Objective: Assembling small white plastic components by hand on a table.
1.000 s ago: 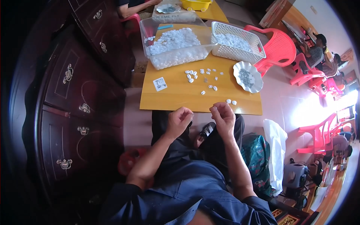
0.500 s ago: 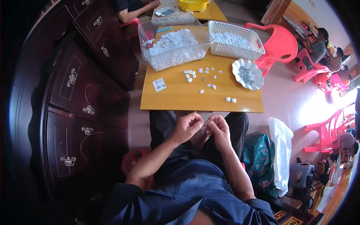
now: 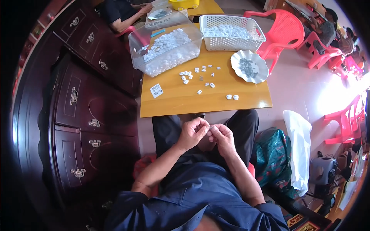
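Above my lap, just short of the table's near edge, my left hand (image 3: 194, 133) and my right hand (image 3: 222, 138) meet at the fingertips. Both are closed in a pinch, and whatever lies between them is too small to name. On the yellow-brown table (image 3: 173, 104) in front of them lie several small white plastic pieces (image 3: 185, 77) with dark holes, in loose groups. Two of these white pieces (image 3: 232, 97) sit by themselves near the front right. A scalloped white dish (image 3: 263, 71) at the right holds small grey bits.
A clear plastic bin (image 3: 169, 63) and a white perforated basket (image 3: 227, 45), both filled with white pieces, stand at the table's back. A printed card (image 3: 156, 91) lies left. Dark drawers (image 3: 94, 104) rise at my left; pink chairs (image 3: 287, 32) and bags (image 3: 271, 156) are right. Other people sit farther off.
The view has shifted slightly, so the table and its contents sit a little farther left. My hands stay pinched together, with the fingertips now closer to each other.
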The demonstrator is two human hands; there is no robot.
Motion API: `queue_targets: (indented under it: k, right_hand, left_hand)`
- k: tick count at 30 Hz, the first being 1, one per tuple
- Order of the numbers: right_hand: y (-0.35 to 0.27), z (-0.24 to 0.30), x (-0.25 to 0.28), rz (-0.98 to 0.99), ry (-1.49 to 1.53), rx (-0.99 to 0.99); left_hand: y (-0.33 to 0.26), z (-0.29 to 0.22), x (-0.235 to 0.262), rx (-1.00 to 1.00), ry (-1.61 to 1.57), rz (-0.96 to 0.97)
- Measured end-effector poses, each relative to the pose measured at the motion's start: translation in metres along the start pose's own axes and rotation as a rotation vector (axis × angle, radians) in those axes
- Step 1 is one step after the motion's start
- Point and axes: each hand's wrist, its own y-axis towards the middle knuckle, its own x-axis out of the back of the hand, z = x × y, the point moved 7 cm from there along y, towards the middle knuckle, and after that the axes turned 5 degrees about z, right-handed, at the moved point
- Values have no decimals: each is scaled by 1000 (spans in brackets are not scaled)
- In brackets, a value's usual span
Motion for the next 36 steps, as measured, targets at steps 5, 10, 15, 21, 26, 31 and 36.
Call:
queue_targets:
  k: [5,10,15,21,26,31,36]
  right_hand:
    - [1,4,1,-8,-48,-70]
    - [1,9,5,0,-41,-83]
    - [-1,8,7,-33,-108,-128]
    - [0,6,12,-48,-201,-104]
    - [0,9,12,-56,-273,-89]
    - [-2,12,10,-63,-328,-52]
    - [-4,10,12,-104,-346,-37]
  left_hand:
    - [7,-2,1,-28,15,-8]
    - [11,-7,-4,-20,85,53]
    - [13,-10,-4,-29,161,61]
    - [16,-11,-2,-12,179,45]
    - [18,-13,-3,-32,235,82]
    - [18,-18,-4,-57,314,99]
    - [17,-23,-8,-78,340,96]
